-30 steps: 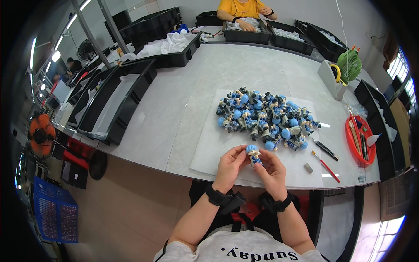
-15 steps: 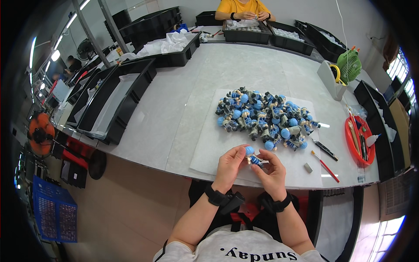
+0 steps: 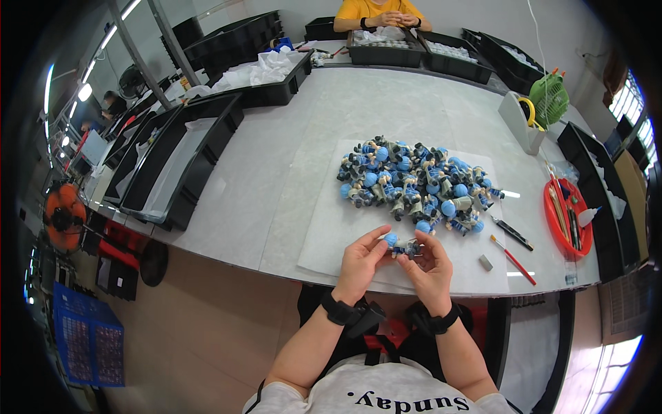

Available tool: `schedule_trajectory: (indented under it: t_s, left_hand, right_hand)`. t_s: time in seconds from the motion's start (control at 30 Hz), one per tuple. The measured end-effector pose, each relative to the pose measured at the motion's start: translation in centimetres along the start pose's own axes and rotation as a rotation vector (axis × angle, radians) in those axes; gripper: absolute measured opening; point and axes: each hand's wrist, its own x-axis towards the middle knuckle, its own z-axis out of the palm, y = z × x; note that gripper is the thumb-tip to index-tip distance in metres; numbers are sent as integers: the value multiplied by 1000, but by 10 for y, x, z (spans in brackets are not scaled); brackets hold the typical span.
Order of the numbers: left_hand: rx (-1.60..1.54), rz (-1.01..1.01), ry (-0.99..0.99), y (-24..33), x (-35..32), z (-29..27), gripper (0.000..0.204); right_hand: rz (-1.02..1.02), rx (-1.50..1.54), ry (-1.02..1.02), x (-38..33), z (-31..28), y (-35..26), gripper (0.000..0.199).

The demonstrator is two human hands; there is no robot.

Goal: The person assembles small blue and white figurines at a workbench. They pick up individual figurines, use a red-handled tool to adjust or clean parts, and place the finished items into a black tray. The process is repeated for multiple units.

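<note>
A small figurine (image 3: pixel 403 246) with a blue head is held between my two hands above the near edge of the white sheet (image 3: pixel 324 241). My left hand (image 3: pixel 361 261) pinches it by the blue head end. At the other end, the fingers of my right hand (image 3: pixel 429 268) grip its dark lower part. The figurine lies sideways, its grey and blue body partly covered by my fingers. Just beyond my hands, a heap of similar figurines (image 3: pixel 414 181) with blue heads is spread on the sheet.
Right of the heap lie a craft knife (image 3: pixel 512 233), a red-handled brush (image 3: pixel 514 260) and a grey block (image 3: pixel 486 263). A red basket (image 3: pixel 587 241) holds tools. Black trays (image 3: pixel 181 207) line the left side. Across the table, a person in yellow (image 3: pixel 386 15) works behind trays.
The figurine has turned in my fingers: its striped blue body was slanting down, and now it lies nearly level with more grey showing. Both hands remain on it.
</note>
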Motion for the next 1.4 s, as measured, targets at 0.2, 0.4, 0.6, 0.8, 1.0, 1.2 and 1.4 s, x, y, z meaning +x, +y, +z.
schedule_trajectory:
  t_s: [0.2,0.4,0.6,0.8,1.0,1.2,1.4]
  left_hand:
    - [81,-99,-5,3,0,0,30]
    - [59,-24,47,2,-1,2,29]
    - [70,-4,69,3,-2,3,28]
    - [74,10,75,2,-2,3,26]
    - [93,15,85,1,-2,2,26]
    - [105,13,93,0,-1,0,26]
    - [117,8,85,2,-2,2,25]
  right_hand:
    - [-83,33,-3,0,0,-2,50]
    - [-46,70,11,0,0,0,46]
    - [-5,66,2,0,0,1,41]
    - [1,37,-19,1,0,-1,38]
    - [19,50,-30,1,1,0,38]
    - [54,56,-43,0,1,-3,37]
    - [93,48,-59,0,0,-5,37]
